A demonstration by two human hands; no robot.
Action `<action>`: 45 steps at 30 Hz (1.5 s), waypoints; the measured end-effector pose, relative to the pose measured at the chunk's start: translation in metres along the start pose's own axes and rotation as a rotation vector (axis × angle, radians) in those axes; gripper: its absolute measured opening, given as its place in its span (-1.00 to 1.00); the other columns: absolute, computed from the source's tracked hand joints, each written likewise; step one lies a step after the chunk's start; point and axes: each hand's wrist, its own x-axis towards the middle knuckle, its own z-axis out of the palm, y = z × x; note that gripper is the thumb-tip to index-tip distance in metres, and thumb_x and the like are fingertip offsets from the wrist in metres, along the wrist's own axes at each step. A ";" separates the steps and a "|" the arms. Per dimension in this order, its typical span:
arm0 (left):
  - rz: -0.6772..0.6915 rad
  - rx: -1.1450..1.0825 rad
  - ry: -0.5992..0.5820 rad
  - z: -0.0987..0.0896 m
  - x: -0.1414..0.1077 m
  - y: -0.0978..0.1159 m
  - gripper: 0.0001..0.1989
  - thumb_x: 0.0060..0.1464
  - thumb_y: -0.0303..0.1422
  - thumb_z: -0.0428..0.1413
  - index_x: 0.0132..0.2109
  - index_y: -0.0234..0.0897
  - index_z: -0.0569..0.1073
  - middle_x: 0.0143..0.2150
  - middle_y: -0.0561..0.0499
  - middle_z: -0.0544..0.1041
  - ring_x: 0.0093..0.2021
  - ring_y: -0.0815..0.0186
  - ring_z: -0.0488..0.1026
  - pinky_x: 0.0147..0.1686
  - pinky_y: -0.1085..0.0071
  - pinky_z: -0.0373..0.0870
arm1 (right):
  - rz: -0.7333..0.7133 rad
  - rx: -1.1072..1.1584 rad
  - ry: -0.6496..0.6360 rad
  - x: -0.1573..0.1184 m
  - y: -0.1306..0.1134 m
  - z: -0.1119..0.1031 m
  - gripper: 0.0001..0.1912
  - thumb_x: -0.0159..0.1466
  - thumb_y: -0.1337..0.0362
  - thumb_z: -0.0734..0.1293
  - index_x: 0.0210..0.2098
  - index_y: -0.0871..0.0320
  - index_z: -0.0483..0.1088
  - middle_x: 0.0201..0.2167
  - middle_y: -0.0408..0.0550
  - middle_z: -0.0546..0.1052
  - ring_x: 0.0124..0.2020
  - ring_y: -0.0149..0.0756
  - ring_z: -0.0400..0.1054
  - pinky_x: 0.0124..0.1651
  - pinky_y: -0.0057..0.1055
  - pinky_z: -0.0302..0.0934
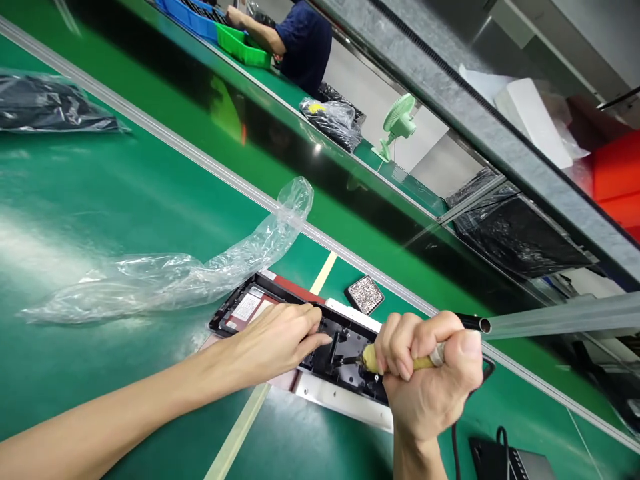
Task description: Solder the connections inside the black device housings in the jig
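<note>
A long black plastic housing (233, 297) lies slantwise on a pale metal fixture (345, 403) on the green bench. My left hand (285, 333) rests across the housing with bent fingers gripping it, the thumb over its inside; the fingertips are partly hidden. In my right hand (430, 373), closed in a fist, is a soldering iron (373, 358) with a yellowish handle. Its dark tip points left into the housing, close to a raised black part (335, 348). A black cable (456, 440) passes behind my right wrist. Just beyond the housing sits a small square tin with speckled filling (366, 294).
A clear plastic bag (165, 283) lies at left, reaching over the metal rail (240, 183). Farther left is a bagged black item (50, 107). A metal tube (560, 317) juts in from the right, above a black box (515, 460). Across the line, a person (305, 47) works at bins (240, 43).
</note>
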 end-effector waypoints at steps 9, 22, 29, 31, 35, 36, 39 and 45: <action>0.043 0.011 -0.004 0.005 0.000 -0.005 -0.65 0.38 -0.15 0.01 -0.37 -0.23 0.29 -0.38 0.01 0.48 -0.42 0.24 0.39 -0.43 0.34 -0.01 | -0.036 0.001 -0.022 -0.001 0.002 0.004 -0.56 0.44 0.19 0.04 -0.54 0.10 0.25 -0.78 -0.28 0.09 -0.73 -0.46 -0.01 -0.68 -0.55 0.06; 0.034 0.058 -0.034 0.001 0.002 -0.002 -0.64 0.39 -0.14 -0.03 -0.37 -0.21 0.26 -0.37 0.02 0.52 -0.42 0.22 0.44 -0.44 0.34 -0.03 | 0.004 0.018 -0.046 -0.001 0.000 0.004 -0.55 0.43 0.15 0.04 -0.55 0.10 0.25 -0.77 -0.28 0.07 -0.73 -0.46 0.01 -0.69 -0.55 0.05; 0.036 0.054 -0.031 0.002 0.002 -0.004 -0.63 0.39 -0.14 -0.04 -0.37 -0.21 0.25 -0.38 0.03 0.52 -0.43 0.22 0.43 -0.45 0.33 -0.06 | -0.026 0.013 -0.055 -0.001 0.001 0.003 -0.55 0.44 0.16 0.05 -0.54 0.11 0.26 -0.77 -0.29 0.08 -0.73 -0.47 -0.01 -0.68 -0.54 0.05; 0.036 0.054 -0.032 0.002 0.002 -0.003 -0.63 0.39 -0.14 -0.03 -0.38 -0.22 0.26 -0.39 0.03 0.52 -0.43 0.22 0.44 -0.45 0.33 -0.06 | -0.029 0.010 -0.054 -0.002 0.001 0.003 -0.55 0.44 0.16 0.05 -0.54 0.11 0.25 -0.77 -0.29 0.09 -0.73 -0.47 -0.01 -0.68 -0.54 0.04; 0.034 0.056 -0.037 0.002 0.002 -0.002 -0.64 0.39 -0.15 -0.02 -0.37 -0.22 0.26 -0.38 0.02 0.52 -0.43 0.23 0.44 -0.45 0.33 -0.05 | -0.038 0.006 -0.055 -0.003 0.002 0.003 -0.55 0.44 0.16 0.05 -0.54 0.11 0.26 -0.76 -0.29 0.08 -0.73 -0.48 -0.02 -0.68 -0.54 0.04; 0.033 0.056 -0.038 0.002 0.002 -0.002 -0.64 0.39 -0.15 -0.02 -0.37 -0.22 0.26 -0.38 0.02 0.52 -0.43 0.23 0.44 -0.45 0.33 -0.05 | -0.042 0.004 -0.054 -0.003 0.001 0.003 -0.55 0.44 0.16 0.06 -0.54 0.11 0.26 -0.77 -0.30 0.08 -0.73 -0.48 -0.03 -0.68 -0.54 0.04; 0.030 0.055 -0.040 0.002 0.003 -0.002 -0.64 0.39 -0.15 -0.03 -0.37 -0.22 0.25 -0.38 0.03 0.51 -0.43 0.22 0.44 -0.45 0.33 -0.06 | -0.039 0.001 -0.047 -0.003 0.001 0.004 -0.54 0.44 0.15 0.06 -0.55 0.11 0.26 -0.77 -0.30 0.08 -0.73 -0.48 -0.03 -0.68 -0.54 0.04; 0.026 0.051 -0.049 0.004 0.003 -0.003 -0.65 0.39 -0.15 -0.04 -0.36 -0.21 0.25 -0.37 0.02 0.51 -0.41 0.21 0.44 -0.44 0.33 -0.07 | -0.030 0.015 -0.045 -0.003 0.000 0.005 -0.55 0.44 0.16 0.07 -0.55 0.11 0.27 -0.77 -0.29 0.09 -0.73 -0.47 -0.03 -0.68 -0.53 0.03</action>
